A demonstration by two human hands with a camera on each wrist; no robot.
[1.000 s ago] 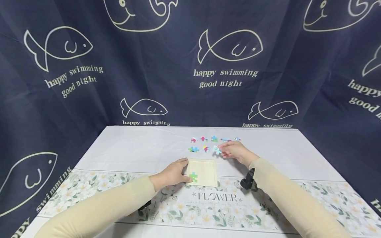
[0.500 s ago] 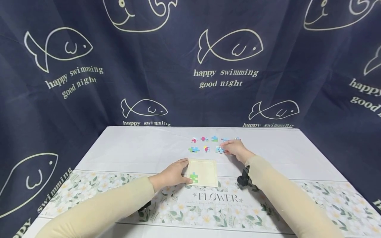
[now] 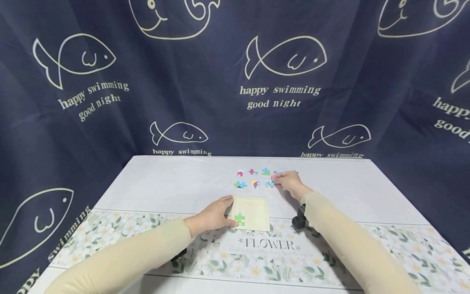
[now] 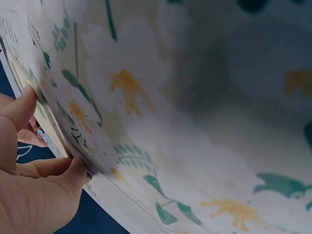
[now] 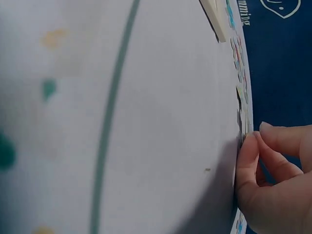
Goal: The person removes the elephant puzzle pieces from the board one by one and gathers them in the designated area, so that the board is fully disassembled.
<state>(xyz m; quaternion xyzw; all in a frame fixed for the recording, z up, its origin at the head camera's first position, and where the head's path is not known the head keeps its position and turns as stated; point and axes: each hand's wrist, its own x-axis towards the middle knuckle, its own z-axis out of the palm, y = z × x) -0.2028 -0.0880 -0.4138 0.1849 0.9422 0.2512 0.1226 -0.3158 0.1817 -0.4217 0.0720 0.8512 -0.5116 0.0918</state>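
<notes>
In the head view my left hand [image 3: 213,214] holds the left side of a shallow cream puzzle tray [image 3: 262,225], thumb at the near corner and fingers at the far one. A green puzzle piece with a blue tab [image 3: 240,219] lies in the tray's near left corner, beside the thumb. Beyond the tray, my right hand [image 3: 291,183] pinches a light-blue puzzle piece [image 3: 269,183] at the right end of the nearer row of pieces. In the right wrist view the thumb and fingertips meet low at the tabletop; the pinched piece is mostly hidden there.
Two more pieces share the nearer row: a blue-green one [image 3: 240,185] and a red-yellow one [image 3: 255,184]. Behind them several pieces form a farther row, including a red one [image 3: 253,171]; my right hand partly covers its right end. A dark fish-print curtain [image 3: 227,102] hangs behind the table.
The right hand has shifted slightly left and away, and the light-blue piece in its fingers has turned, lying flatter than before. The left hand and tray have stayed put.
</notes>
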